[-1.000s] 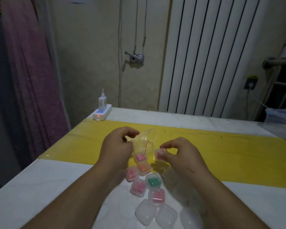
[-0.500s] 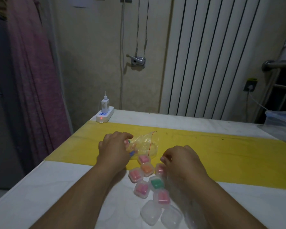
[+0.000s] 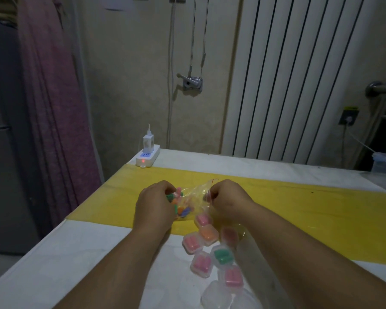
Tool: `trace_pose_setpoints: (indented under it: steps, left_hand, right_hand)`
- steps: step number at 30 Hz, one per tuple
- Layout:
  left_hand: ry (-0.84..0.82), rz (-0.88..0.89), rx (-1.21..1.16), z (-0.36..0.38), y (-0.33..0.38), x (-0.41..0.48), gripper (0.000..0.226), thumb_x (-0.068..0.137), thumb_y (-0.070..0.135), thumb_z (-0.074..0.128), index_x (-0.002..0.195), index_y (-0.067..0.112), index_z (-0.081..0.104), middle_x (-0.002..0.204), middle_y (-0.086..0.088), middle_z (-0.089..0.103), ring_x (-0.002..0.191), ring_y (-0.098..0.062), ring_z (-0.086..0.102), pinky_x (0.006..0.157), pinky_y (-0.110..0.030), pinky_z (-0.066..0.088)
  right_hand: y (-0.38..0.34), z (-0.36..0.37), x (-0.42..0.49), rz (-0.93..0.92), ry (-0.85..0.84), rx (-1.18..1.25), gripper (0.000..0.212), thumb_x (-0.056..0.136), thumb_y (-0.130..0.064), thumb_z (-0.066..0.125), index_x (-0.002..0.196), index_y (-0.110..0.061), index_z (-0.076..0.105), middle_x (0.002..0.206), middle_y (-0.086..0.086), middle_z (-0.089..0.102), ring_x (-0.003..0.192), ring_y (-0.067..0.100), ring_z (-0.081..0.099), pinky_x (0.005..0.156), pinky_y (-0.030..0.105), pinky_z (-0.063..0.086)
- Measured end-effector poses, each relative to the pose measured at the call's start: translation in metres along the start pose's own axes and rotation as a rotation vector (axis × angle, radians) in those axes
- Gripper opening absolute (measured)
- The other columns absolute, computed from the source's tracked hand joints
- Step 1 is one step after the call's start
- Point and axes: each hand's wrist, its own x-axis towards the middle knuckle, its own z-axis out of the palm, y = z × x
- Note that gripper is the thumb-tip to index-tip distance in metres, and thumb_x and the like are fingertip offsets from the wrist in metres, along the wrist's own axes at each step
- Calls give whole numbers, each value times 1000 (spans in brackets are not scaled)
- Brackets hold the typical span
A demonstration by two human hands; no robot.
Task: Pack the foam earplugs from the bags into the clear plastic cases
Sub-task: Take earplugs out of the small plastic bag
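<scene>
Crinkly clear bag [image 3: 195, 194] of bright foam earplugs [image 3: 183, 211] gripped by curled left hand [image 3: 154, 206] and right hand [image 3: 228, 201]; rounded-square cases [image 3: 208, 235] beside.

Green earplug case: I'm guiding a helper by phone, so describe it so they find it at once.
On the white table, at the near edge of the yellow strip, lies a cluster of small clear cases. The green earplug case sits in its middle. It alone holds green earplugs; its neighbours hold pink or orange.

Left grip [image 3: 153, 206] curled, right grip [image 3: 227, 200] pinching
</scene>
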Motion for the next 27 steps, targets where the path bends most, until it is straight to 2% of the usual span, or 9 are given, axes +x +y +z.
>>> trace_pose_setpoints:
  steps: [2, 5, 9, 13, 16, 19, 22, 25, 27]
  left_hand:
    - [-31, -4, -74, 3, 2, -2, 36, 82, -8, 51, 96, 22, 65, 96, 3, 64, 87, -16, 57, 78, -32, 53]
    - [-67, 24, -104, 8, 3, -2, 25, 83, 0, 57, 95, 21, 63, 92, 4, 65, 85, -16, 59, 79, -38, 54]
    - [-98, 28, -60, 11, 1, 2, 16, 81, 15, 64, 93, 24, 59, 87, 8, 62, 83, -16, 58, 76, -38, 53]
    - [-103, 72, 53, 15, -3, 3, 16, 75, 24, 67, 90, 25, 63, 90, 6, 63, 88, -19, 57, 77, -37, 52]
    - [-95, 81, 86, 16, -4, 3, 11, 71, 22, 64, 82, 25, 66, 86, 5, 62, 87, -20, 57, 75, -38, 51]
    - [-78, 72, 89, 17, -5, 4, 9, 73, 26, 67, 81, 23, 68, 88, 2, 62, 87, -21, 57, 77, -38, 52]
    - [-81, 73, 102, 18, -6, 5, 12, 74, 26, 69, 85, 20, 70, 92, 1, 61, 90, -21, 57, 79, -37, 52]
    - [-81, 64, 92, 19, -6, 5, 9, 75, 21, 68, 83, 19, 70, 91, 0, 61, 89, -21, 58, 77, -36, 52]
    - [-83, 46, 90, 19, -6, 5, 7, 75, 24, 69, 81, 20, 71, 89, 0, 61, 86, -21, 59, 76, -36, 54]
  right_hand:
    - [-1, 3, 9, -3, -17, 60, 28, 82, 2, 54, 74, -19, 71, 96, -1, 72, 93, 16, 65, 83, 26, 53]
    - [-4, 4, 17, -58, -24, 210, 37, 78, 13, 51, 61, -16, 67, 87, 5, 71, 81, 20, 64, 80, 35, 56]
    - [-9, 9, 28, -98, -62, 136, 32, 77, 14, 49, 74, -8, 73, 90, 6, 72, 72, 14, 63, 77, 34, 58]
    - [-12, 16, 31, -82, -105, -31, 14, 81, -5, 59, 80, -13, 70, 89, 6, 71, 85, 24, 65, 73, 31, 53]
    - [-12, 22, 34, -70, -77, -67, 13, 87, -17, 57, 87, -16, 70, 97, 8, 71, 92, 26, 64, 78, 34, 53]
    - [-11, 25, 38, -53, -47, 130, 28, 97, -37, 49, 95, -19, 70, 99, 6, 69, 96, 27, 64, 88, 39, 53]
    - [-9, 24, 39, -7, -66, 248, 40, 101, -43, 39, 102, -15, 67, 83, 8, 65, 78, 26, 60, 83, 36, 50]
    - [-8, 22, 40, -39, -119, 112, 15, 92, -26, 57, 91, -20, 71, 89, 6, 71, 85, 24, 64, 82, 34, 52]
    - [-8, 24, 39, -60, -168, 24, 13, 84, -29, 67, 93, -25, 75, 97, -1, 74, 91, 17, 67, 84, 30, 55]
